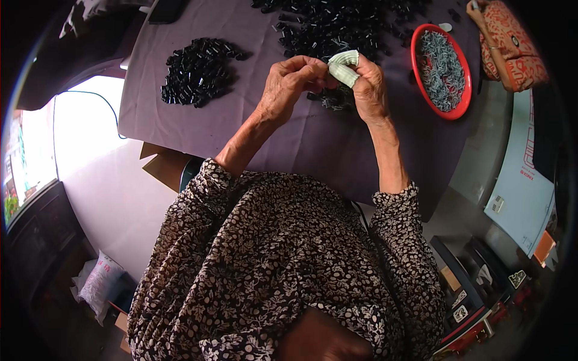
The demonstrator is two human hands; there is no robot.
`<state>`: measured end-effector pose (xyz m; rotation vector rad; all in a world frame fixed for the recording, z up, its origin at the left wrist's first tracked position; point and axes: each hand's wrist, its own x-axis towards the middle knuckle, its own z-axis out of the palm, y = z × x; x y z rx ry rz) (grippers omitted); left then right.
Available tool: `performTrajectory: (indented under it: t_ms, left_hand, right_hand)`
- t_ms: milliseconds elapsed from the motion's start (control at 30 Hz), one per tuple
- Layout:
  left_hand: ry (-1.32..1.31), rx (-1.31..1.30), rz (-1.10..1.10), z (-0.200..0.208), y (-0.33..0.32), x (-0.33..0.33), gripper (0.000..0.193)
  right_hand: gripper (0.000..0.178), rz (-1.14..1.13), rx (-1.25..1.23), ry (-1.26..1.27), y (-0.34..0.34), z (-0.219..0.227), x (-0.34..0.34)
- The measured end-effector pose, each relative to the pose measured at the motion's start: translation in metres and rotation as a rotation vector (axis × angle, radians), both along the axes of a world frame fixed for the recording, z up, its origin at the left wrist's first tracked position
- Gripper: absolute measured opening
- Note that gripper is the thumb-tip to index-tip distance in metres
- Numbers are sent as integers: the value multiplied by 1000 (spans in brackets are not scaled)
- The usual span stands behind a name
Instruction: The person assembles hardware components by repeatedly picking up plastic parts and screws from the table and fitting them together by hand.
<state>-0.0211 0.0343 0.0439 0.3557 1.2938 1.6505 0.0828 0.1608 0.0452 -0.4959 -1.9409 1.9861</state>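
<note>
Over the purple-covered table, my left hand (294, 81) and my right hand (370, 90) meet fingertip to fingertip. Thumb and forefinger of the left one are pinched together, and whatever sits in them is too small to make out. White ribbed finger covers (346, 69) wrap the thumb and forefinger of my right hand, which also closes in a pinch on something hidden. Just beyond both hands spreads a large pile of small black pieces (325, 30), some with shiny faces. A few greyish bits (337, 103) lie under my right hand.
To the left is a smaller heap of similar black pieces (198, 72). A red bowl (416, 57) of small grey screw-like parts stands at the right. Beyond it, another person's arm (498, 60) shows beside orange patterned cloth. A dark flat object (167, 11) lies at the far left.
</note>
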Motion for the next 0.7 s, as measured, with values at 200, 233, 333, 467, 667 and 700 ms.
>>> performTrajectory:
  t_ms: [200,233,333,467,667,700]
  left_hand:
    - [-27,0,11,-2,0,0,21]
    - [-14,-3,24,-1,1,1,22]
    - [398,-162,66,-9,-4,-5,24]
    - [950,-265,104,-23,-17,-5,17]
    - [976,-169,114,-2,-7,3,16]
    - [656,-142,19,7,-6,3,17]
  right_hand:
    - [9,-24,-98,38,-2,-1,-1]
    - [9,-41,-100,31,1,-1,0]
    - [10,-79,-79,53,6,-7,0]
    - [10,-102,-137,69,3,-6,3]
    - [12,-128,-141,72,-4,-10,10]
    - [12,-136,-115,67,-5,-8,10]
